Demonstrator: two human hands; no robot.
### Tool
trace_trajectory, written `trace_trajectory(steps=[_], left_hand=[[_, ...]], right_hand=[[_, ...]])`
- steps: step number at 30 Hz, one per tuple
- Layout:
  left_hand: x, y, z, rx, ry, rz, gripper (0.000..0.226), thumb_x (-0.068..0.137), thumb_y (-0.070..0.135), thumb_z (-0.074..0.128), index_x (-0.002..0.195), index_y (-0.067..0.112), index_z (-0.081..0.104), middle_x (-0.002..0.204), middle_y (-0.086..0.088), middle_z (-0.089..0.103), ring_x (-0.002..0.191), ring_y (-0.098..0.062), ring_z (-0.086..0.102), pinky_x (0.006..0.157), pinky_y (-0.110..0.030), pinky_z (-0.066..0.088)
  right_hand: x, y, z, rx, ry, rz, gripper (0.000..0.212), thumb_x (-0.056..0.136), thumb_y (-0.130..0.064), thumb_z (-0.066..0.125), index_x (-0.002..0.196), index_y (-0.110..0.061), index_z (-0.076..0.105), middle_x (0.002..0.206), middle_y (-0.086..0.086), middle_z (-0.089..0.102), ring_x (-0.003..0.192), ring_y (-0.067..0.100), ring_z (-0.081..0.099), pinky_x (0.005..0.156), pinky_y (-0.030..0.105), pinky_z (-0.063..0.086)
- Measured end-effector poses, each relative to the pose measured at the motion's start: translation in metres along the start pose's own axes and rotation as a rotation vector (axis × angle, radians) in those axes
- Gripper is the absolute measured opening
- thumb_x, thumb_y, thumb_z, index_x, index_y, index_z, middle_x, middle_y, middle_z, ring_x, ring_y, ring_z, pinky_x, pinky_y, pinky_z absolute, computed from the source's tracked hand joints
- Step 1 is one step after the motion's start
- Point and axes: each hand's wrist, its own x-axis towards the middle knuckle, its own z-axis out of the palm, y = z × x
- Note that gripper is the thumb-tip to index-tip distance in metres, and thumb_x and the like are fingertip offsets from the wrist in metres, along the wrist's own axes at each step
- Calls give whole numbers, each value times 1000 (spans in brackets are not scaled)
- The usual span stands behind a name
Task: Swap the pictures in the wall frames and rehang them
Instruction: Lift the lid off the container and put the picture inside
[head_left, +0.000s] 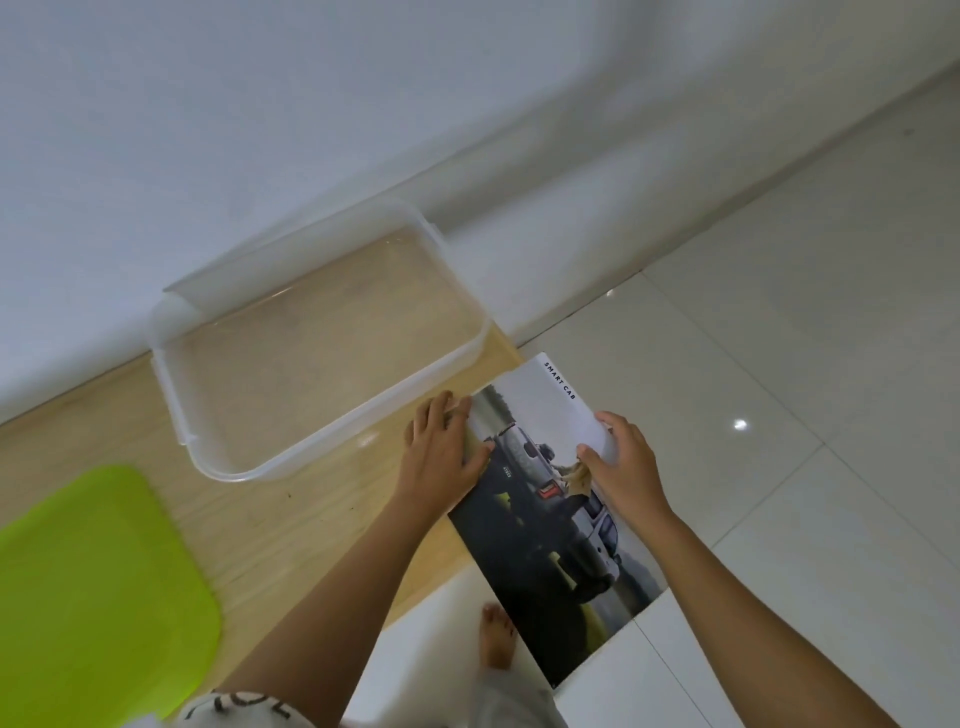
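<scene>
glossy paper print, held by both long edges

glossy paper is my guess for the picture (540, 519), a tall print of a pickup truck with "smart cab" lettered along its pale top. it sits between the two hands, just off the corner of the wooden counter (291, 519) and out over the tiled floor (779, 415). i cannot tell whether its lower end rests on anything. the left hand (441, 447) pinches the left long edge, thumb on the printed face. the right hand (623, 462) pinches the right edge the same way, its fingers (605, 418) curled round the rim. no frame is in view.

the sheet looks thin and light, likely floppy rather than stiff, so it probably creases at any hard pinch and sags if held by one corner. taking it by opposite edges, as here, should keep it flat. the shiny face may show fingerprints, so the margins seem safest. a clear plastic box (161, 374) stands beside the left hand.
</scene>
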Motion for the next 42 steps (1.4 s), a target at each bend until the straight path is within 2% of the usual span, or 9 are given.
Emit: trace_trajectory(steps=[6,11,17,22,25,27,30,36,42], left_hand=[[6,-2,0,-75,-37,81,59,79,48,62,129,22,43,129,-3,38,121,-19,27,104,-32,29],[4,5,-7,-363,-179,79,43,76,26,72,113,15,51,114,0,33,99,-13,41,88,-20,39],[0,18,-28,-631,-298,-11,33,77,13,72,107,22,59,111,5,55,108,-15,51,90,-23,36],[-2,27,-82,-780,-162,7,37,79,6,68,112,19,59,116,4,56,110,-12,50,96,-23,35],[-5,4,-119,-820,-58,26,37,80,5,66,112,22,58,109,6,55,99,-12,55,80,-18,49],[-9,-24,-139,-851,48,-52,36,80,7,68,109,26,60,108,4,55,92,-14,58,72,-20,53],[-16,-74,-163,-912,212,-178,36,76,8,73,106,27,64,107,-4,61,90,-20,62,76,-26,54],[-31,-152,-177,-1036,395,-388,38,75,3,72,108,21,64,97,-2,67,83,-12,63,72,-21,50],[-27,-183,-158,-1019,497,-541,37,76,5,71,110,18,62,101,-6,66,86,-17,62,73,-24,50]], right_hand=[[-4,8,0,50,31,-25,45,88,-14,60,129,-14,43,126,9,47,117,23,45,96,35,45],[-7,13,-2,56,44,-56,44,87,-12,60,128,-14,46,123,8,50,114,22,47,95,31,42],[-10,7,-20,84,77,-119,44,85,-11,63,126,-16,49,119,4,51,108,15,46,93,28,44],[0,-33,-42,119,69,-258,45,84,-15,66,126,-18,51,117,3,52,105,12,47,88,22,45],[15,-78,-52,111,-17,-364,43,85,-18,64,126,-21,53,119,-1,54,107,12,49,93,28,46],[27,-108,-55,58,-81,-419,41,87,-20,61,126,-25,53,123,-4,55,108,12,50,94,29,46],[49,-144,-44,-39,-143,-471,36,88,-24,59,124,-26,56,128,-3,57,112,14,52,92,25,43],[81,-202,7,-37,-232,-475,38,85,-18,64,123,-19,59,128,1,59,118,16,53,100,29,41],[109,-243,60,71,-112,-398,39,86,-10,61,124,-19,57,123,4,58,97,16,55,84,27,47]])
